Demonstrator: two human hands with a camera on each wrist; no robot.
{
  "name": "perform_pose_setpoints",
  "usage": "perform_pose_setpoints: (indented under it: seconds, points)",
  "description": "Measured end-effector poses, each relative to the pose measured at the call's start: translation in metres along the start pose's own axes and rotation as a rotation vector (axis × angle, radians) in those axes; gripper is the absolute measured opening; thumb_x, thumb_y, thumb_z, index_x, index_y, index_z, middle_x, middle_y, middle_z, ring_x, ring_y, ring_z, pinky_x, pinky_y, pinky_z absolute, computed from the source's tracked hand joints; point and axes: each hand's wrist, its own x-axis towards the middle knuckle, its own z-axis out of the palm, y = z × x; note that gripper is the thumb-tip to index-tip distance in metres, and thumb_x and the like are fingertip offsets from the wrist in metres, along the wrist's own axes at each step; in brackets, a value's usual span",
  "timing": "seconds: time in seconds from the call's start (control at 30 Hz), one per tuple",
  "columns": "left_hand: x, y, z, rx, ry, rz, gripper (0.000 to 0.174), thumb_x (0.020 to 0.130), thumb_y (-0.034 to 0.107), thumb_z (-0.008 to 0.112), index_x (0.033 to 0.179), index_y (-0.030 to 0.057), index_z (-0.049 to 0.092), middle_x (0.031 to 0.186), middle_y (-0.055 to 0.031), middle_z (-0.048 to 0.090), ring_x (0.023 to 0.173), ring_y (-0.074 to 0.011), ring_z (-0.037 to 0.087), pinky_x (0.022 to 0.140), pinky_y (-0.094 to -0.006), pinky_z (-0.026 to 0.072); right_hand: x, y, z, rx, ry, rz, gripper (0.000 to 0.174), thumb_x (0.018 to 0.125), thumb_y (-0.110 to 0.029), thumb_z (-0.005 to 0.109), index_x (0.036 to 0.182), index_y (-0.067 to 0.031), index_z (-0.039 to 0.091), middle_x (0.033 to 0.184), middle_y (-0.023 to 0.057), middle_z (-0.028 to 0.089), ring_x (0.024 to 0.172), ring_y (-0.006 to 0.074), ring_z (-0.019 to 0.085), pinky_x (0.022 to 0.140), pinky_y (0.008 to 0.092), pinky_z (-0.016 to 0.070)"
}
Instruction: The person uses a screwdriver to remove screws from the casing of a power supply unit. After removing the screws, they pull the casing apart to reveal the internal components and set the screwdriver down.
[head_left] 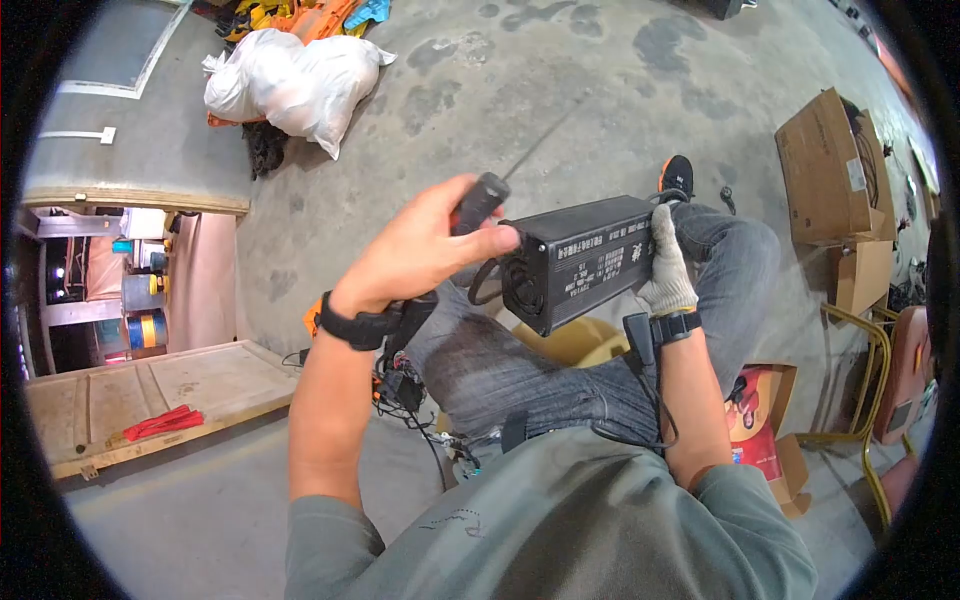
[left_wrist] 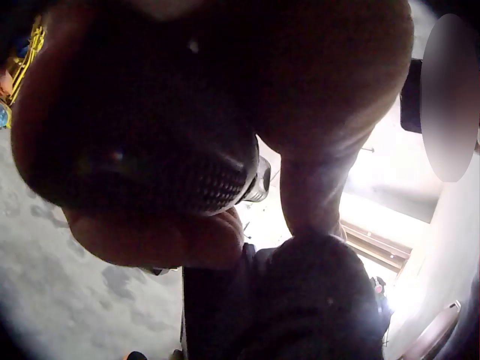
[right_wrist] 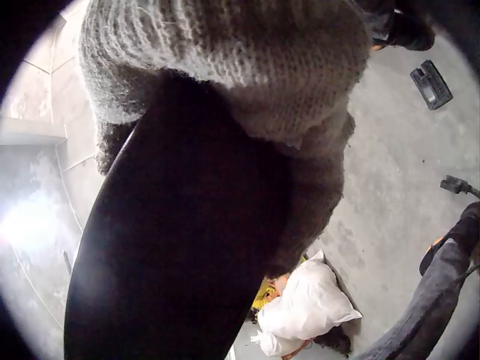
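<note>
My bare left hand (head_left: 425, 240) grips a screwdriver (head_left: 482, 203) by its black handle, its long thin shaft pointing away over the floor. The left thumb presses at the near end of a black box-shaped power charger (head_left: 590, 255) with white printing and a fan grille. In the left wrist view the handle (left_wrist: 187, 169) shows a dotted, textured grip, and the charger (left_wrist: 277, 300) is in dark shadow. My right hand (head_left: 670, 265), in a knitted glove, holds the charger's other end above my lap. From the right wrist, the gloved fingers (right_wrist: 300, 112) wrap round the dark casing (right_wrist: 172, 225).
A white sack (head_left: 300, 85) lies by the wall. Cardboard boxes (head_left: 825, 170) stand at the right, near a gold-framed chair (head_left: 865, 380). A wooden panel (head_left: 190, 385) with red strips (head_left: 165, 422) is at the left, beside tangled cables (head_left: 400, 390). A plug (head_left: 728, 200) lies on the floor.
</note>
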Motion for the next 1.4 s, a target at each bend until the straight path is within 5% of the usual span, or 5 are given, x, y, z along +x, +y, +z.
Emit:
perform_pose_setpoints:
  seconds: [0.1, 0.33, 0.4, 1.4]
  points:
    - [-0.032, 0.0, -0.02, -0.026, 0.052, 0.114, 0.041, 0.087, 0.008, 0.063, 0.122, 0.0033, 0.042, 0.098, -0.0028, 0.056, 0.087, -0.0073, 0.05, 0.076, -0.0219, 0.0421, 0.004, -0.003, -0.005, 0.044, 0.004, -0.005, 0.043, 0.085, -0.046, 0.066, 0.105, -0.0073, 0.064, 0.097, 0.0068, 0.069, 0.083, 0.0198, 0.068, 0.074, 0.0359, 0.0579]
    - [-0.102, -0.003, -0.062, 0.132, -0.005, -0.057, 0.035, 0.08, 0.007, 0.067, 0.113, -0.0016, 0.057, 0.096, -0.0045, 0.057, 0.085, -0.0094, 0.051, 0.076, -0.0231, 0.0418, 0.01, -0.003, -0.016, 0.03, 0.015, -0.036, 0.046, 0.085, -0.048, 0.066, 0.107, -0.007, 0.063, 0.098, 0.008, 0.069, 0.083, 0.0215, 0.068, 0.074, 0.038, 0.0581]
    - [-0.111, -0.006, -0.061, 0.037, 0.094, -0.009, 0.031, 0.077, 0.004, 0.069, 0.106, -0.002, 0.064, 0.093, 0.0006, 0.059, 0.081, -0.0056, 0.049, 0.07, -0.0209, 0.0409, 0.011, -0.003, -0.016, 0.027, 0.025, -0.037, 0.046, 0.085, -0.048, 0.066, 0.107, -0.0071, 0.063, 0.099, 0.008, 0.069, 0.083, 0.0214, 0.068, 0.074, 0.0379, 0.0583]
    - [-0.107, -0.011, -0.056, -0.074, 0.113, -0.083, 0.028, 0.08, 0.007, 0.067, 0.106, -0.0023, 0.066, 0.086, -0.0013, 0.065, 0.074, -0.0044, 0.056, 0.065, -0.0201, 0.0465, 0.008, -0.004, -0.016, -0.037, -0.006, -0.033, 0.045, 0.087, -0.046, 0.063, 0.108, -0.0063, 0.063, 0.099, 0.0078, 0.069, 0.084, 0.0206, 0.068, 0.073, 0.0357, 0.0581]
